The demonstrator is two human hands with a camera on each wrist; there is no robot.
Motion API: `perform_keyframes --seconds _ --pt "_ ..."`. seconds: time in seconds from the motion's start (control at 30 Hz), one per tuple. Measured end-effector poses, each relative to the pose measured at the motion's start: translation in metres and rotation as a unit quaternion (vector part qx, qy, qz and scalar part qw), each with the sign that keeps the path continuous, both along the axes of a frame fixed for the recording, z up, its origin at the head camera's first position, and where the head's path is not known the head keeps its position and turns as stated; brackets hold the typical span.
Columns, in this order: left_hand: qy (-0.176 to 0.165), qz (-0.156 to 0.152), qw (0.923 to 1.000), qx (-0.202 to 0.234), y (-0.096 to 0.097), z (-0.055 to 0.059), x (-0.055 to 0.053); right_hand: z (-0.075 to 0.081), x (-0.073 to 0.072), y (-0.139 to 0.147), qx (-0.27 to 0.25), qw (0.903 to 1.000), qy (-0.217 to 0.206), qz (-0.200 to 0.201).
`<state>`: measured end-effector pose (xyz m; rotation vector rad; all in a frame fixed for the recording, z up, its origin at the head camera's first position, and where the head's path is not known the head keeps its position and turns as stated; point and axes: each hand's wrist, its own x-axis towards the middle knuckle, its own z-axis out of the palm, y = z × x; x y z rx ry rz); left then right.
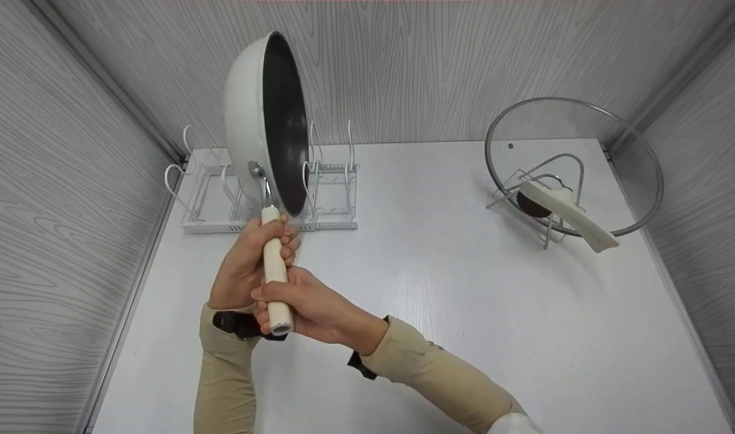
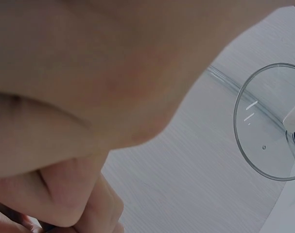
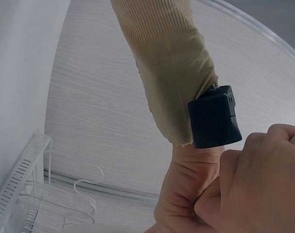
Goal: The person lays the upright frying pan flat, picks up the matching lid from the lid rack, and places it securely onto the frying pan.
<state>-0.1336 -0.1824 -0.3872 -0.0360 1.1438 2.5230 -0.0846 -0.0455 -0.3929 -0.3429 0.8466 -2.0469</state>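
Observation:
A white frying pan [image 1: 243,108] with a dark inside stands on its edge, its opening facing right. Its lower rim is among the loops of a white wire rack [image 1: 207,229]; whether it bears on the rack I cannot tell. My left hand [image 1: 240,265] grips the cream handle [image 1: 275,262] near the pan. Lower down, my right hand [image 1: 319,307] holds the end of the same handle, thumb across the top. In the left wrist view, the left hand [image 2: 113,97] hides most of the handle. Both hands meet in the right wrist view, fingers [image 3: 264,174] curled.
On the right, a glass lid [image 1: 491,144] with a cream handle [image 1: 575,220] leans tilted on a small wire stand [image 1: 548,235]. Grey wood-patterned walls [image 1: 403,72] enclose the white tabletop [image 1: 439,253] at the back and sides. Further rack loops [image 1: 349,144] rise right of the pan.

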Motion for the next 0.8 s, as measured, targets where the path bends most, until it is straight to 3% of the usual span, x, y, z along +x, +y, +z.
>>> perform_keyframes --seconds 0.17,0.4,0.63,0.8 --pt "0.003 0.004 1.0 0.002 0.002 0.001 0.002 0.001 0.002 0.002 -0.001 1.0 0.002 0.003" --pt "0.02 0.021 0.9986 -0.044 0.005 0.006 0.006 0.003 0.006 0.007 -0.006 0.9998 0.012 0.012" --pt "0.03 0.019 0.9982 -0.048 0.006 0.01 0.011 0.005 0.009 0.007 -0.004 0.9996 0.025 0.014" --pt "0.052 0.025 0.9947 -0.085 0.006 0.013 0.014 0.005 0.013 0.008 -0.011 0.9991 0.037 0.02"
